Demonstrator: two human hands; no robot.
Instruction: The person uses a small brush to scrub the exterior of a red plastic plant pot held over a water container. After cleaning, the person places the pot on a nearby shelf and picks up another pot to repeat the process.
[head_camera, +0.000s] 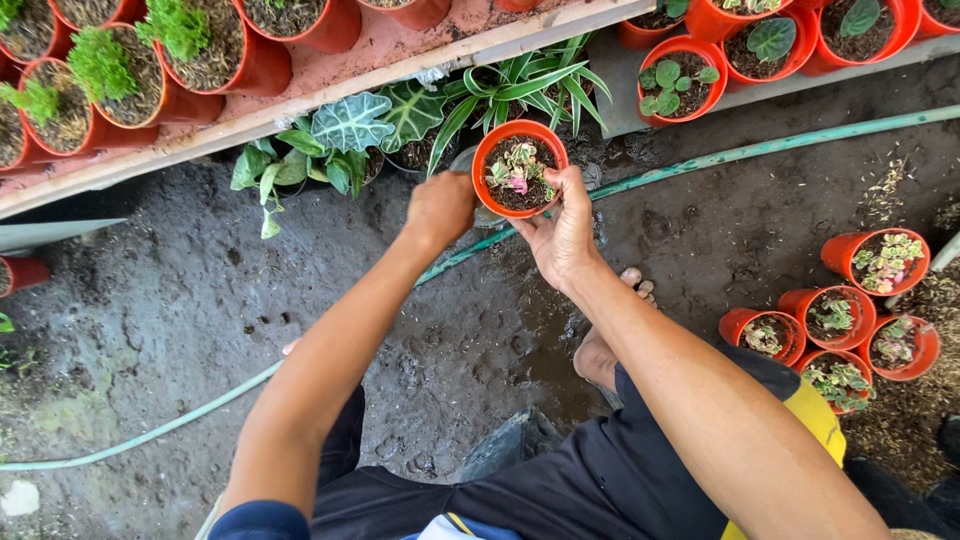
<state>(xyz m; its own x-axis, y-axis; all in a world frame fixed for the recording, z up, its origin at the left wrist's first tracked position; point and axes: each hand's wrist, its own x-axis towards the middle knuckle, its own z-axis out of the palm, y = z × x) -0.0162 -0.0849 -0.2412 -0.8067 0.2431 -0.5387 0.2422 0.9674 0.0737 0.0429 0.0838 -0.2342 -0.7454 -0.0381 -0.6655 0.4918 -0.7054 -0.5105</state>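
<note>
**Small orange pot, held in both hands above wet ground**

Head view, looking down:

- Item: small orange plastic pot (519, 165) of dark soil with a variegated green, white and pink seedling. It is held in the air above the muddy ground (150, 300), just in front of the shelf edge.
- Right hand (563, 232): clamped on the pot from below and from its right side, thumb up along the rim.
- Left hand (440, 207): curled shut at the pot's left wall; what its fingers grip is hidden, so I cannot tell if it holds the pot or something under it.
- Surroundings: a green hose (700, 160) crosses the mud beneath the pot; leafy plants (350, 130) stand under a wooden shelf (330, 95) lined with more orange pots; a cluster of four similar potted seedlings (840, 320) sits on the ground to the right.
- Risk, as judged: the pot hangs mainly on one hand's grip. Tilt would spill loose soil or dislodge the shallow seedling; the slick mud and the hose underfoot could cause a slip.
</note>
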